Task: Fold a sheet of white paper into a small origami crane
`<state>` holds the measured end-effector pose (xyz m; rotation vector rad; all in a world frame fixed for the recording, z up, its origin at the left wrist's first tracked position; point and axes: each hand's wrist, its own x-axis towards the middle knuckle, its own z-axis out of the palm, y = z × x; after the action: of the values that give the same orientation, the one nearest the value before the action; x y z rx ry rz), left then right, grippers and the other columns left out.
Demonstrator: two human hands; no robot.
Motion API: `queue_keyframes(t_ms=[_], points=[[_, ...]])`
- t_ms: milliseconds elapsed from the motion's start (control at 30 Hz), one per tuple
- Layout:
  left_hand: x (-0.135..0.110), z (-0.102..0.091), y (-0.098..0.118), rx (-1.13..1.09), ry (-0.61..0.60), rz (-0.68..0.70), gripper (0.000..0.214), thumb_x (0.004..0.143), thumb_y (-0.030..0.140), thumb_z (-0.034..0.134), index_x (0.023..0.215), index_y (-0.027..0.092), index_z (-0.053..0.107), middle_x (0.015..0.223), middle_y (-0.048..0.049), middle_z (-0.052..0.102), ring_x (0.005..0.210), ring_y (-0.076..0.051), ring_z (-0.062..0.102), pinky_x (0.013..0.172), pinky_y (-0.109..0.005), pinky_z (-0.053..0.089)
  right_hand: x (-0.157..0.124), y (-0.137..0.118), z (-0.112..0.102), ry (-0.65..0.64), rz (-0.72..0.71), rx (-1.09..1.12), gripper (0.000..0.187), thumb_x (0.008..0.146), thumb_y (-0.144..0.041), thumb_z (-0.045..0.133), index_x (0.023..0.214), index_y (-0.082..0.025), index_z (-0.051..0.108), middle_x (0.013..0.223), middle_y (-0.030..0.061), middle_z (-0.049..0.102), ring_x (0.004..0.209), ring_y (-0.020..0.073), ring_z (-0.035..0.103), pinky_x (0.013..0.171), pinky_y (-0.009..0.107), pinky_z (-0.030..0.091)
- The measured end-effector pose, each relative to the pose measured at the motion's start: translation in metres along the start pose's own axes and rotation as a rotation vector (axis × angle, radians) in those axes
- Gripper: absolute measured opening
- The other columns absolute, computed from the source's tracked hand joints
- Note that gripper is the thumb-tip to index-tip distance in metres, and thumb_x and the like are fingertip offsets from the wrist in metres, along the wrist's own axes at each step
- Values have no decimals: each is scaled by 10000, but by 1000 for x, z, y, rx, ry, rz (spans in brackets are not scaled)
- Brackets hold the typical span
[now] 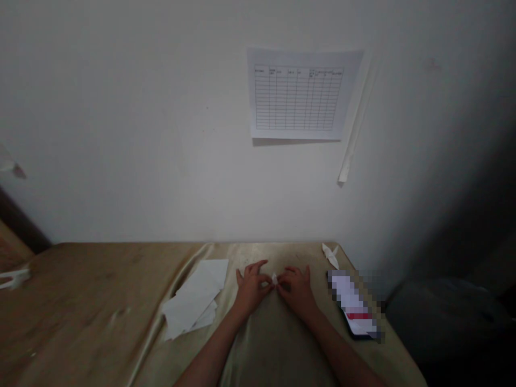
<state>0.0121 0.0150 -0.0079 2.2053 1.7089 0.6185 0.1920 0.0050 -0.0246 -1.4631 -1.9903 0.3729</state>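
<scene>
Between my two hands is a small folded piece of white paper, pinched from both sides just above the table. My left hand grips its left side with thumb and index finger, the other fingers raised and spread. From the right, my right hand pinches the opposite side in the same way. Most of the paper is hidden by the fingertips, so its exact shape cannot be made out. Left of my left hand lies a loose pile of white paper sheets.
A phone with a lit, partly blurred screen lies near the table's right edge. Behind it rests a folded white paper figure. A printed table sheet hangs on the wall. Wrinkled brown cloth covers the table.
</scene>
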Motion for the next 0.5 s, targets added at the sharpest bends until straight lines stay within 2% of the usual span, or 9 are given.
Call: queue_keyframes(t_ms=[333,500], points=[[3,4,1,-8,-21,-21,43,805,292,730,820,328,750,1547,83,451,1407,-317,359,1123,-783,58,2,0,-3,-29,10,3,146,897,-278,593,867,-284,735,1088,2,749,1289,254,507,1152,657,-101],[4,5,-1,-18,1,-22,68,793,296,731,857,317,734,1549,77,452,1393,-306,386,1149,-748,67,4,-5,-5,-65,12,-48,153,898,-273,580,894,-278,733,1100,19,738,1289,257,496,1152,671,-61]])
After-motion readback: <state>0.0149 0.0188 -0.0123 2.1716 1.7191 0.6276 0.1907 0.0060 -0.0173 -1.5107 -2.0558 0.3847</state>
